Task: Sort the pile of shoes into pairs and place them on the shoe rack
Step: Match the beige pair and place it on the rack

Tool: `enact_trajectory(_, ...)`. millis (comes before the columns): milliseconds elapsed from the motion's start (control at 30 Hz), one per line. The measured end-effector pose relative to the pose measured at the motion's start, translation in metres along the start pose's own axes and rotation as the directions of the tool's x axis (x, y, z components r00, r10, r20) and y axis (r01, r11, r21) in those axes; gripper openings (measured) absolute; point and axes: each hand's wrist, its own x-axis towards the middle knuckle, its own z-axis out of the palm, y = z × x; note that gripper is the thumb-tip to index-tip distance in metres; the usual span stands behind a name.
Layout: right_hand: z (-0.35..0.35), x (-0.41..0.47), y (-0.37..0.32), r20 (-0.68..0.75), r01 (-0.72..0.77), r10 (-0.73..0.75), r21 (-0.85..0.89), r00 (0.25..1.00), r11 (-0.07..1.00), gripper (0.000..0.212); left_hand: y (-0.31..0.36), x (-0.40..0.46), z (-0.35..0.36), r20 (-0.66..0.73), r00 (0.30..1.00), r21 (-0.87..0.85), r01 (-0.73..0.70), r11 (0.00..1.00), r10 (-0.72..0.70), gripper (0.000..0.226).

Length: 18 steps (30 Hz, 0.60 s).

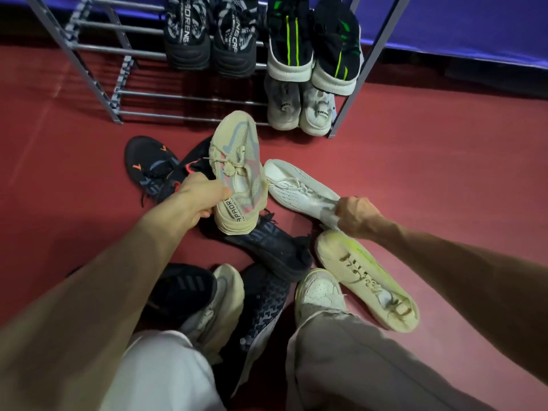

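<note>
My left hand (197,200) grips the heel side of a beige knit sneaker (237,170) with grey and pink stripes, held above the pile with its toe toward the rack. My right hand (357,218) is closed on the heel of a white lace-up sneaker (296,185) lying on the floor. The metal shoe rack (98,48) stands ahead. It holds a black-and-grey patterned pair (210,34) and a black pair with green stripes (314,46) on an upper tier, and a grey-white pair (299,108) below.
Loose shoes lie on the red floor around my legs: a black shoe with orange marks (148,164), a dark navy shoe (272,247), a cream shoe with yellow-green tint (370,277), a second beige sneaker (219,304) and a dark patterned shoe (264,307). A blue wall backs the rack.
</note>
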Motion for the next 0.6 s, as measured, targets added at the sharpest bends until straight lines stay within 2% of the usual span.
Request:
enact_trajectory(67, -0.001, -0.007, -0.009, -0.029, 0.071, -0.071, 0.007, 0.997, 0.997, 0.031, 0.003, -0.007, -0.005, -0.025, 1.000, 0.000, -0.015, 1.000, 0.015, 0.008)
enact_trajectory(167, -0.007, -0.021, -0.043, -0.075, 0.192, -0.188, 0.046, 0.979, 0.980, 0.026, 0.003, -0.013, -0.013, -0.044, 0.999, 0.018, -0.015, 1.000, 0.016, 0.021)
enact_trajectory(200, -0.008, -0.026, -0.059, -0.028, 0.224, -0.223, 0.106, 0.975, 0.969, 0.022, 0.002, -0.015, -0.017, -0.044, 0.999, 0.033, -0.011, 0.999, 0.012, 0.025)
enact_trajectory(267, -0.004, -0.036, -0.088, 0.192, 0.216, -0.276, 0.285, 0.942, 0.934, 0.022, 0.000, -0.019, -0.023, -0.045, 0.999, 0.075, -0.009, 0.997, 0.013, 0.027)
enact_trajectory(333, 0.007, -0.046, -0.113, 0.425, 0.182, -0.330, 0.353, 0.843, 0.918, 0.024, -0.002, -0.021, -0.030, -0.055, 0.998, 0.126, -0.006, 0.992, 0.013, 0.035)
enact_trajectory(367, 0.014, -0.050, -0.123, 0.494, 0.185, -0.348, 0.350, 0.796, 0.918, 0.025, -0.004, -0.023, -0.034, -0.064, 0.998, 0.150, 0.001, 0.989, 0.009, 0.038)
enact_trajectory(433, 0.028, -0.057, -0.140, 0.565, 0.206, -0.354, 0.310, 0.746, 0.928, 0.031, -0.007, -0.027, -0.042, -0.084, 0.996, 0.192, 0.010, 0.981, 0.007, 0.037)
enact_trajectory(533, 0.042, -0.062, -0.154, 0.631, 0.217, -0.333, 0.256, 0.700, 0.942, 0.035, -0.013, -0.034, -0.048, -0.117, 0.993, 0.277, 0.003, 0.961, 0.031, 0.023)
enact_trajectory(600, 0.053, -0.068, -0.157, 0.636, 0.173, -0.309, 0.268, 0.708, 0.948, 0.031, -0.018, -0.037, -0.050, -0.130, 0.991, 0.320, 0.013, 0.947, 0.031, 0.022)
